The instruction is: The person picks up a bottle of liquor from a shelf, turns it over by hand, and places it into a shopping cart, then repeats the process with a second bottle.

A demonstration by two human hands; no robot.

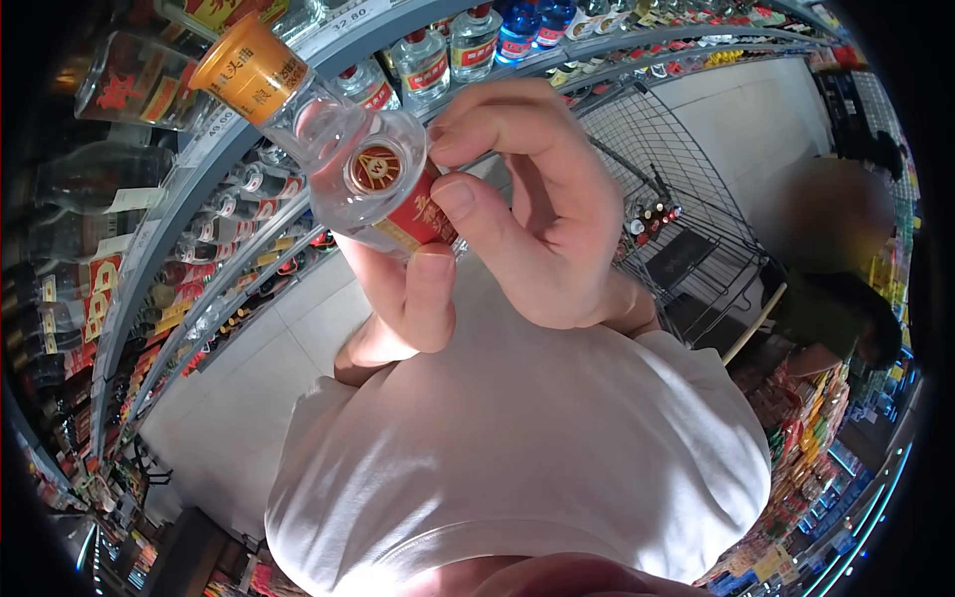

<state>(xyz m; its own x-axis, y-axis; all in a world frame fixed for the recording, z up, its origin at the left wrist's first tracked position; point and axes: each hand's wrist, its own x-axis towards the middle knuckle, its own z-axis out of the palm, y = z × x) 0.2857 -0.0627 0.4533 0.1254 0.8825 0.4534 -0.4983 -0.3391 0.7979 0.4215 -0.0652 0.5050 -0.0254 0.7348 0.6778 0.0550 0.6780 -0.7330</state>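
Observation:
A clear glass liquor bottle (333,149) with an orange cap (254,75) lies tilted across my hands, its cap toward the upper left. On its body are a round red and gold emblem (378,170) and a red label (423,214) with gold characters. My left hand (403,303) grips the bottle from below, thumb against the glass by the label; its other fingers are mostly hidden behind the bottle. At the bottle's base end, the bent thumb and index finger of my right hand (557,214) are closed on the edge beside the label.
Curved-looking store shelves (149,234) full of bottles run along the left and top, with price tags on their edges. A wire shopping cart (686,199) holding several small bottles stands to the right. Beside it is another person (821,308). Packaged goods (806,418) fill the lower right.

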